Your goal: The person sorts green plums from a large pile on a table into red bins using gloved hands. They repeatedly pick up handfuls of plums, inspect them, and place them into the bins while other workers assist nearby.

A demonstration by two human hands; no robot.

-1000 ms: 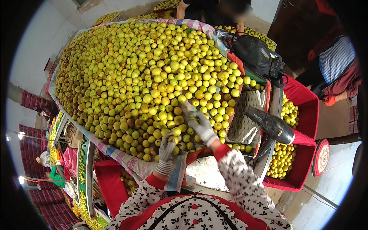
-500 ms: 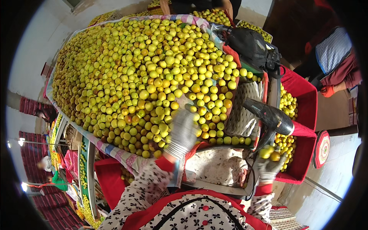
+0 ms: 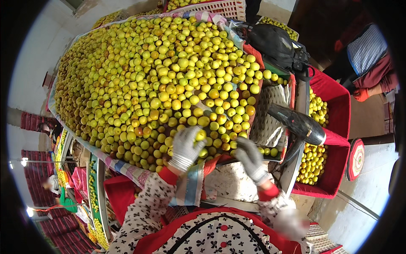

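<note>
Yellow-green jujubes [image 3: 139, 84], some blushed brown, lie heaped across a wide table lined with a patterned cloth [image 3: 135, 175]. At the heap's near edge, my left hand [image 3: 185, 147], in a grey-and-white glove, has its fingers curled around a jujube [image 3: 200, 135]. To its right, my right hand [image 3: 251, 160], gloved alike, reaches in from the front with its fingers stretched out toward the edge of the heap. No fruit shows in it. White textured foam padding [image 3: 270, 114] lies beyond that hand.
A black hair dryer [image 3: 298, 123] lies across the right edge, beside a black bag [image 3: 272, 46]. Red-lined bins [image 3: 334, 106] holding jujubes stand at the right; another red bin [image 3: 122, 194] is at the near left. A white crate [image 3: 228, 9] stands at the back. Another person [image 3: 368, 59] is at the right.
My right hand has come left from the right-hand bin, where it held jujubes, to the heap's edge. My left hand has drawn back nearer and closed on a jujube. A crate now shows at the back.
</note>
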